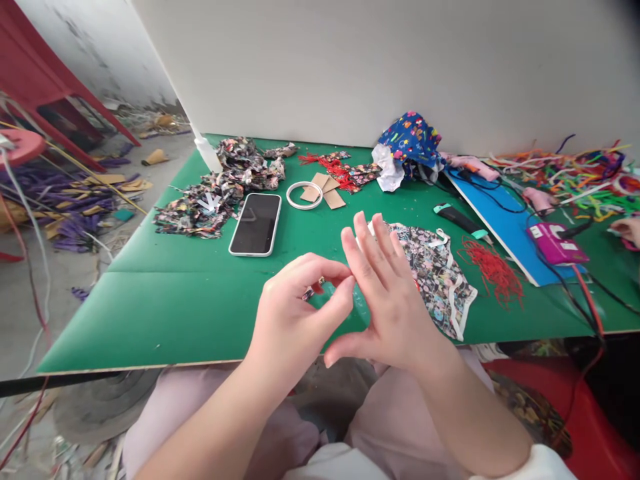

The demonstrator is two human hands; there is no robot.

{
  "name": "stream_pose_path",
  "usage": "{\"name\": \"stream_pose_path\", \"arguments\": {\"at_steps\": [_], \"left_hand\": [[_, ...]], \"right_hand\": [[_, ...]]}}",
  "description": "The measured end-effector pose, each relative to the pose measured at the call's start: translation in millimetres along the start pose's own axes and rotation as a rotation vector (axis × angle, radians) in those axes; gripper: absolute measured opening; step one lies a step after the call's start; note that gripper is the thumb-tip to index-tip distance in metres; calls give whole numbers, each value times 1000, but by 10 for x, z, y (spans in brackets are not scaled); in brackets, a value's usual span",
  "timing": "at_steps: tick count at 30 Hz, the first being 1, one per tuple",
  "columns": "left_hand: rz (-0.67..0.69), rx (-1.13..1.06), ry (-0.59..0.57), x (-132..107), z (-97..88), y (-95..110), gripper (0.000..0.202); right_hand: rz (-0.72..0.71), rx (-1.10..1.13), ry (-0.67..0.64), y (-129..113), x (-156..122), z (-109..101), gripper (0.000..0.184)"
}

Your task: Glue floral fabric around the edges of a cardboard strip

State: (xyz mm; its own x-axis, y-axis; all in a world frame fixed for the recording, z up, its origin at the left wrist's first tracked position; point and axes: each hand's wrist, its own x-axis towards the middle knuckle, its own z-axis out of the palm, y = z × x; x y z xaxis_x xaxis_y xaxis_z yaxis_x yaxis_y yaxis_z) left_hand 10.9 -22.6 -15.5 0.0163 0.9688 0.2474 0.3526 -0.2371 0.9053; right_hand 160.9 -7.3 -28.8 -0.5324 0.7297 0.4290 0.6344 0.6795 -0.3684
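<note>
At table point(190, 307), I'd say finger-picking: left hand point(300, 300) pinched (hold unclear), right hand point(387, 293) splayed, seemingly empty; next calls for parting.

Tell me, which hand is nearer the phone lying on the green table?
The left. The left hand is closer to the person than the phone and to its right; the right hand, fingers spread, is farther right, past the left hand.
</note>
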Motion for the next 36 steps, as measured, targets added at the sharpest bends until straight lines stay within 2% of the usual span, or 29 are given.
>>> {"name": "stream_pose_path", "arguments": {"at_steps": [10, 14, 22, 25, 29, 32, 36], "left_hand": [[-11, 12, -1, 1, -30, 79, 12], [-17, -13, -11, 10, -24, 81, 12], [-52, -113, -50, 3, -41, 48, 9], [-60, -137, -56, -7, -47, 47, 8], [-56, -153, -58, -12, -41, 43, 9], [-64, -160, -55, -5, -38, 31, 8], [-96, -201, 81, 23, -60, 9, 7]], "right_hand": [[-20, 11, 16, -20, -12, -4, 110], [-11, 86, 12, -28, -8, -13, 111], [51, 679, -162, 17, -14, -73, 93], [103, 857, -250, 31, -9, -89, 92], [111, 1008, -198, 49, -21, -32, 93], [91, 976, -173, 52, -29, -13, 91], [49, 639, -70, 45, -21, -49, 86]]}}
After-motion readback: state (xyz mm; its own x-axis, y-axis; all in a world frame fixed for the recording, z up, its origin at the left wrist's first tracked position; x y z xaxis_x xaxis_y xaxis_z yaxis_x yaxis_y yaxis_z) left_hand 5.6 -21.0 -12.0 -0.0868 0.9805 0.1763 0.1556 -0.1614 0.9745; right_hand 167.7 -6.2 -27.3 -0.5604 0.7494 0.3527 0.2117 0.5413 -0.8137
